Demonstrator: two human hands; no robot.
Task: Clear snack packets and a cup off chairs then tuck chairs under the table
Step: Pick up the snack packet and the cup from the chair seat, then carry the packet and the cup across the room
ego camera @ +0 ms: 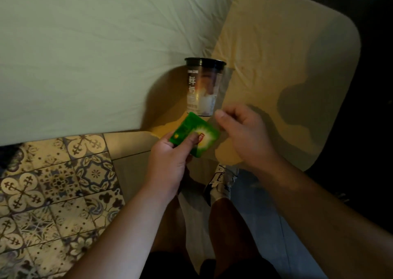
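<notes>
Left hand gripping a green snack packet, thumb pressed flat on its face, fingers curled beneath; packet held over the near edge of the chair seat

Right hand just beside the packet, fingers loosely curled, thumb tip near the packet's right edge; cannot tell whether touching, nothing held

Cup with dark lid and printed label upright on the tan seat, just beyond the packet, close against the pale tablecloth

Tablecloth hanging over the left and upper part of the view

Patterned floor tiles at lower left

Bare legs, dark shorts, one white shoe below the hands

Dim lighting, hand shadows across the seat
</notes>
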